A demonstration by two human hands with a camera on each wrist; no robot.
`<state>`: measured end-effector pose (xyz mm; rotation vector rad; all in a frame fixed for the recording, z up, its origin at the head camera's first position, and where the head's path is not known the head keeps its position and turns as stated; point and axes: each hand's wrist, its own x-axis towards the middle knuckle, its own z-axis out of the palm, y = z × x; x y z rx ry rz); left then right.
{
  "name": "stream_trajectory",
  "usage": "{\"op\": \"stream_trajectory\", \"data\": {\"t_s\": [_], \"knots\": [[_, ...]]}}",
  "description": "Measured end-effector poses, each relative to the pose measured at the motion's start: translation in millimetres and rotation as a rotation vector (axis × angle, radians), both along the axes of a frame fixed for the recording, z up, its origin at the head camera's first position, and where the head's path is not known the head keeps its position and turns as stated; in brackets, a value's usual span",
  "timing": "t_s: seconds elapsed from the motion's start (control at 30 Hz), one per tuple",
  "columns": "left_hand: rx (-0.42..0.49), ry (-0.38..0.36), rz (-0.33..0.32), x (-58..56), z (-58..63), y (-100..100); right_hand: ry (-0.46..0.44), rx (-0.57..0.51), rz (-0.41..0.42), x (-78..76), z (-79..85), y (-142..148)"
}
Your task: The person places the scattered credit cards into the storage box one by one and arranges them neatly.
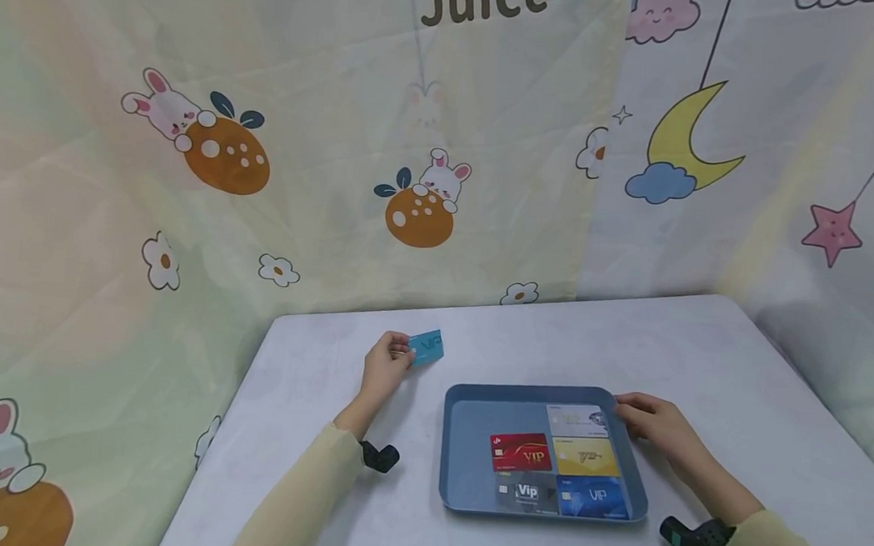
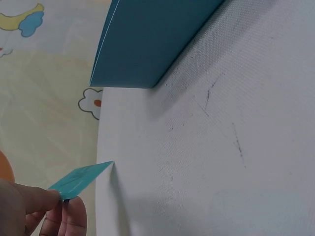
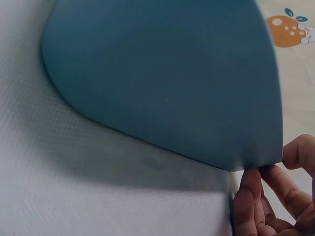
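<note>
My left hand (image 1: 386,362) pinches a teal VIP card (image 1: 427,348) between thumb and fingers, beyond the tray's far left corner. In the left wrist view the card (image 2: 78,182) is tilted, with its shadow on the table. A blue-grey rectangular tray (image 1: 471,450) lies on the table. My right hand (image 1: 653,420) grips its far right corner, thumb at the rim and fingers against the outer side (image 3: 236,152). Inside the tray's right part lie a white card (image 1: 574,419), a gold card (image 1: 583,457), a red card (image 1: 519,453), a grey card (image 1: 525,491) and a blue card (image 1: 592,497).
The white-covered table (image 1: 523,345) reaches back to a hanging cloth (image 1: 320,216) printed with rabbits, oranges and flowers. Black wrist cameras (image 1: 379,457) are strapped on both wrists.
</note>
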<state>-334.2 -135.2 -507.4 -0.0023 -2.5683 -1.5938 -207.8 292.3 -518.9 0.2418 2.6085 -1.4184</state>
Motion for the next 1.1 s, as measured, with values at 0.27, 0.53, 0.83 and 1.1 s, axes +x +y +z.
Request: {"op": "stream_trajectory", "data": {"t_s": [0.27, 0.53, 0.83, 1.1], "knots": [[0.044, 0.038, -0.014, 10.6, 3.5, 6, -0.006, 0.001, -0.004, 0.1, 0.9, -1], [0.109, 0.05, -0.059, 23.7, 8.0, 16, -0.024, 0.004, -0.017, -1.1, 0.4, -1], [0.181, 0.04, -0.085, 35.1, 13.1, 27, -0.023, 0.002, -0.025, -1.2, 1.7, -1], [0.213, 0.033, -0.145, 44.2, 10.5, 33, -0.016, -0.008, -0.024, -0.1, 2.2, -2]]}}
